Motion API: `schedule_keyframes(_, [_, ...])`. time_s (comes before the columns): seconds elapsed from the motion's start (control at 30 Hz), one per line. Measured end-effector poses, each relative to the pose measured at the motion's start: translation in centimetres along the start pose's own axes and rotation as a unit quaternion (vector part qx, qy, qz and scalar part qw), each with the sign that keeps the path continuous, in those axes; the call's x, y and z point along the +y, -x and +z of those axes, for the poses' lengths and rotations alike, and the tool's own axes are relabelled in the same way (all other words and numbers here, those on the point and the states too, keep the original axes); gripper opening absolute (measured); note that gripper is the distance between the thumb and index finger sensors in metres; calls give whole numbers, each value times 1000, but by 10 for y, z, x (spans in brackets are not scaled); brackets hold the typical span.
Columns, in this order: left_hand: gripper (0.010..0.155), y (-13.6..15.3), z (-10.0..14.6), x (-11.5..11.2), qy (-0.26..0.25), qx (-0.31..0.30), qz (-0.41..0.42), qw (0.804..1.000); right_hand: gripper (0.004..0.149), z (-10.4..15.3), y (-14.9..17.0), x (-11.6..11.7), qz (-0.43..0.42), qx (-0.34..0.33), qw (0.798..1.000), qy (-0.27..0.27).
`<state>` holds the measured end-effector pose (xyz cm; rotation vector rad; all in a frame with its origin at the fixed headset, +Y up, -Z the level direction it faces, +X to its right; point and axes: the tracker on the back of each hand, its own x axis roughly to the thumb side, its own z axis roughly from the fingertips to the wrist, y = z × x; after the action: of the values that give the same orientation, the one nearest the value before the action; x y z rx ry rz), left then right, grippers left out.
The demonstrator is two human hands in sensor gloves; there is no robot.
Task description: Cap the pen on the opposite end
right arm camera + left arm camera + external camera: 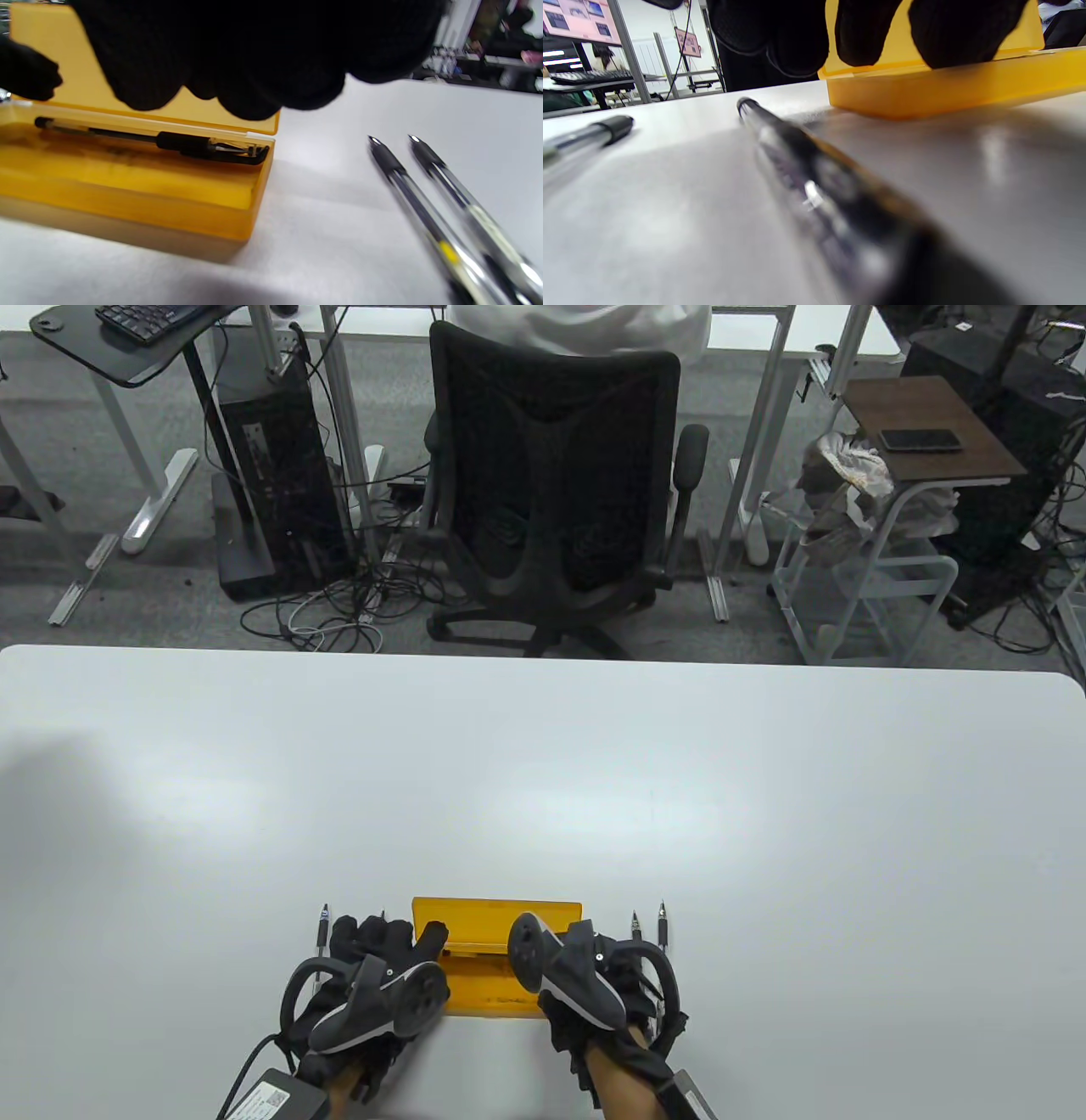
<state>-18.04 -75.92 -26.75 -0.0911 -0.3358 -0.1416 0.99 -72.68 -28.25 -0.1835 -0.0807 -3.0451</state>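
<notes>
Left hand (373,984) fingers (958,34) touch open see-through yellow plastic pen box (488,984) on white bench (543,780). Right hand (585,976) fingers: cannot tell. Black pen (161,142) inside box.

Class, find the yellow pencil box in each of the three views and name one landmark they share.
Table view: yellow pencil box at bottom centre, lid open, between the hands.
Left wrist view: upper right, under the gloved fingers.
Right wrist view: left side, a pen inside.
Shared landmark: the white table.
</notes>
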Motion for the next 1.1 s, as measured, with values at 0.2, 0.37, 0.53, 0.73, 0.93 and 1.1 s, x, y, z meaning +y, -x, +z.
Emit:
schedule_keyframes(0.2, [71, 4, -2, -2, 29, 20, 45, 998, 48, -5, -12, 18, 42, -27, 999, 16])
schedule_keyframes(0.37, [71, 5, -3, -2, 35, 27, 59, 997, 48, -8, -14, 29, 65, -25, 998, 2])
schedule_keyframes(0.53, [70, 5, -4, -3, 38, 35, 74, 996, 48, -12, -15, 34, 32, -18, 999, 2])
schedule_keyframes(0.73, [70, 5, -5, -3, 40, 35, 69, 996, 42, -7, -23, 43, 77, -39, 996, 12])
schedule_keyframes(0.93, [69, 5, -5, -5, 39, 39, 70, 996, 42, -8, -27, 43, 82, -48, 995, 26])
schedule_keyframes(1.1, [69, 5, -5, -5, 37, 39, 67, 996, 41, -9, -22, 44, 64, -45, 997, -6])
